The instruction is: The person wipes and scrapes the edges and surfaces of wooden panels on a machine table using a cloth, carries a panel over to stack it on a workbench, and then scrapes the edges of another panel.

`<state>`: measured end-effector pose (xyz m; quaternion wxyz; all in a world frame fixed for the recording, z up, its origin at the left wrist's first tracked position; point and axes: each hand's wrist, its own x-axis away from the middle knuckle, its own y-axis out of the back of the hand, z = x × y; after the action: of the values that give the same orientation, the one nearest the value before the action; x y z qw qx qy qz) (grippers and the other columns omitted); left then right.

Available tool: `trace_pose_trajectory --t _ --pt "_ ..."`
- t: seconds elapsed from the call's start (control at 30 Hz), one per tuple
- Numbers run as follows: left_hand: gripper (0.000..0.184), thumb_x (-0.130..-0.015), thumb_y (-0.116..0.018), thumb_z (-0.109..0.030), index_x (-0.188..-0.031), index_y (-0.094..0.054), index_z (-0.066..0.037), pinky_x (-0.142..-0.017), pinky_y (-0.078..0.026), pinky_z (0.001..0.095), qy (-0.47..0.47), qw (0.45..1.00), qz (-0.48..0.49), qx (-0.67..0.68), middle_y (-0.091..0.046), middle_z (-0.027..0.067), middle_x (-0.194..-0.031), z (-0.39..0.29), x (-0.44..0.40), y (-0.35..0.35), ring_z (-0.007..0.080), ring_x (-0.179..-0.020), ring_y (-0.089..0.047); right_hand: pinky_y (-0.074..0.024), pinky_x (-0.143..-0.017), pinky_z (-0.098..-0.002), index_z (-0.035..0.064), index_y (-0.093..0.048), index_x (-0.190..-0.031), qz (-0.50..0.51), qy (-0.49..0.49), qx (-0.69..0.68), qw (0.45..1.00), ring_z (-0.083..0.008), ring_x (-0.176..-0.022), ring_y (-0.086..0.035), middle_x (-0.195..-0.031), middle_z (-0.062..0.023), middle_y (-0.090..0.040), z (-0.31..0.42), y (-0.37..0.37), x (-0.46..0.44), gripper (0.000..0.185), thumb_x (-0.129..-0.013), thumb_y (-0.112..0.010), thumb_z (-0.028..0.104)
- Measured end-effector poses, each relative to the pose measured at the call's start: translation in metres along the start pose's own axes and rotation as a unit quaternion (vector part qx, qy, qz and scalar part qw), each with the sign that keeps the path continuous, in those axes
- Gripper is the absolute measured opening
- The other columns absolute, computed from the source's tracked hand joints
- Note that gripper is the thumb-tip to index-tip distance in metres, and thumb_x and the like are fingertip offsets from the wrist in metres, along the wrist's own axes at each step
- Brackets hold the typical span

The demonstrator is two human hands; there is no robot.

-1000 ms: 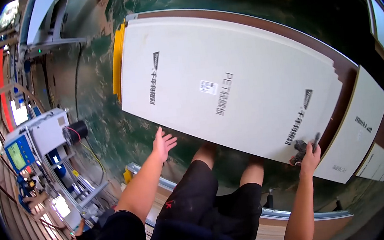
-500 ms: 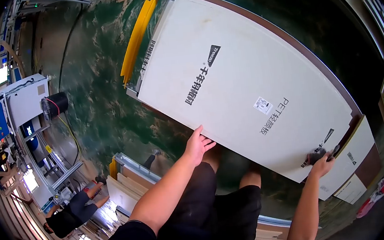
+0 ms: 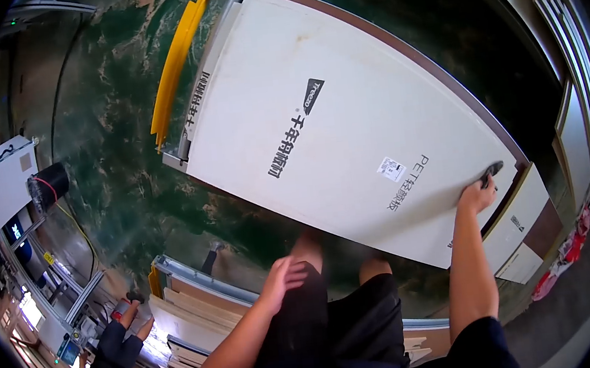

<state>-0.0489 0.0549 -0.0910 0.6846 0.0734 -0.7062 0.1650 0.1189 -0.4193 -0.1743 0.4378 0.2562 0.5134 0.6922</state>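
Note:
A large white board (image 3: 344,107) with printed lettering and a small white label (image 3: 391,169) lies flat in front of me. My right hand (image 3: 479,195) is closed around a dark hand tool (image 3: 491,171) over the board's right end. The tool's exact kind is hard to make out, since my fingers cover part of it. Off the board's near edge, my left hand (image 3: 285,280) hangs above my leg with its fingers apart, holding nothing.
A yellow bar (image 3: 178,67) stands beyond the board's left end. Smaller panels (image 3: 518,221) lean at the right. Stacked boards (image 3: 199,302) sit behind me at lower left. Another person (image 3: 111,354) stands near a machine with a white cabinet (image 3: 3,175).
My left hand has come off the board's near edge and moved back toward my leg. The right hand, with the dark tool, has moved farther across the board toward its far edge.

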Motion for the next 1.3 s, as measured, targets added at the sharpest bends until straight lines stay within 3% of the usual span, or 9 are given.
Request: trace_pose_trajectory --t 0.2,0.4,0.5,0.73,0.8,0.9,0.97,1.17,1.3 --pt "0.043 -0.096 -0.049 -0.038 -0.124 -0.046 -0.005 -0.088 -0.049 0.0379 0.044 0.990 -0.122 0.059 -0.063 0.0188 -0.115 0.064 0.041 0.084 0.0272 -0.101 -0.064 -0.0465 -0.086 -0.0418 -0.0017 -0.060 -0.114 0.136 0.306 -0.041 0.941 -0.0303 -0.095 -0.057 -0.104 -0.0190 -0.062 0.228 -0.135 0.147 0.036 -0.084 -0.049 0.014" --pt "0.035 -0.097 -0.048 -0.028 -0.120 -0.057 -0.003 -0.089 -0.048 0.0354 -0.029 0.974 -0.198 0.105 -0.066 0.0089 -0.109 0.073 0.047 0.053 0.0197 -0.096 -0.064 -0.0407 -0.098 -0.0463 0.0049 -0.053 -0.119 0.776 0.204 -0.294 0.519 -0.0422 -0.114 -0.052 -0.118 -0.0266 -0.055 0.441 -0.032 0.408 0.040 -0.092 -0.037 0.029" --pt "0.031 -0.099 -0.046 -0.026 -0.113 -0.058 -0.001 -0.087 -0.049 0.0338 -0.072 0.995 -0.073 -0.007 -0.068 0.0149 -0.102 0.059 0.057 0.034 0.0220 -0.091 -0.066 -0.0456 -0.090 -0.0392 -0.0006 -0.058 -0.104 0.615 0.449 -0.411 0.500 -0.0306 -0.098 -0.056 -0.098 -0.0193 -0.053 0.404 0.011 0.382 0.024 -0.088 -0.050 0.016" --pt "0.032 -0.099 -0.047 -0.032 -0.110 -0.057 -0.003 -0.078 -0.049 0.0324 -0.047 0.993 -0.103 -0.039 -0.068 0.0141 -0.098 0.073 0.035 0.069 0.0203 -0.081 -0.065 -0.0466 -0.077 -0.0433 0.0047 -0.062 -0.111 0.137 0.478 0.028 0.867 -0.0309 -0.088 -0.054 -0.098 -0.0154 -0.059 0.035 -0.023 -0.030 0.027 -0.091 -0.056 0.022" --pt "0.031 -0.098 -0.048 -0.034 -0.109 -0.058 -0.007 -0.075 -0.049 0.0325 -0.058 0.991 -0.097 -0.075 -0.068 0.0104 -0.095 0.068 0.043 0.070 0.0184 -0.080 -0.064 -0.0517 -0.070 -0.0413 0.0077 -0.069 -0.108 0.134 0.163 0.326 0.922 -0.0271 -0.084 -0.067 -0.095 -0.0109 -0.071 -0.138 0.088 -0.128 0.027 -0.091 -0.055 0.023" --pt "0.032 -0.096 -0.050 -0.035 -0.110 -0.057 -0.007 -0.074 -0.049 0.0318 -0.040 0.986 -0.108 -0.117 -0.067 0.0107 -0.098 0.064 0.042 0.077 0.0185 -0.078 -0.063 -0.0540 -0.063 -0.0367 0.0008 -0.067 -0.108 0.272 -0.153 -0.180 0.933 -0.0211 -0.074 -0.067 -0.085 -0.0138 -0.068 -0.131 0.242 -0.109 0.027 -0.086 -0.058 0.013" --pt "0.032 -0.096 -0.050 -0.034 -0.110 -0.057 -0.006 -0.074 -0.049 0.0315 -0.042 0.982 -0.122 -0.138 -0.067 0.0107 -0.098 0.063 0.048 0.071 0.0184 -0.078 -0.063 -0.0535 -0.056 -0.0377 0.0001 -0.067 -0.109 0.120 -0.190 0.070 0.972 -0.0210 -0.069 -0.066 -0.079 -0.0130 -0.068 -0.153 0.179 -0.131 0.027 -0.085 -0.056 0.007" --pt "0.031 -0.098 -0.049 -0.031 -0.112 -0.056 -0.004 -0.075 -0.050 0.0300 -0.084 0.959 -0.120 -0.241 -0.067 0.0115 -0.097 0.044 0.059 0.009 0.0179 -0.080 -0.064 -0.0549 -0.073 -0.0348 0.0049 -0.067 -0.108 0.075 0.473 -0.136 0.867 -0.0285 -0.086 -0.061 -0.102 -0.0129 -0.059 0.025 0.041 -0.100 0.025 -0.085 -0.059 0.001" --pt "0.030 -0.099 -0.048 -0.029 -0.114 -0.056 -0.003 -0.076 -0.050 0.0288 -0.118 0.944 -0.112 -0.288 -0.067 0.0123 -0.098 0.053 0.077 -0.014 0.0175 -0.081 -0.064 -0.0500 -0.086 -0.0410 0.0034 -0.065 -0.103 0.175 0.438 -0.021 0.882 -0.0326 -0.101 -0.057 -0.106 -0.0162 -0.059 -0.062 0.034 -0.113 0.021 -0.086 -0.052 0.001"
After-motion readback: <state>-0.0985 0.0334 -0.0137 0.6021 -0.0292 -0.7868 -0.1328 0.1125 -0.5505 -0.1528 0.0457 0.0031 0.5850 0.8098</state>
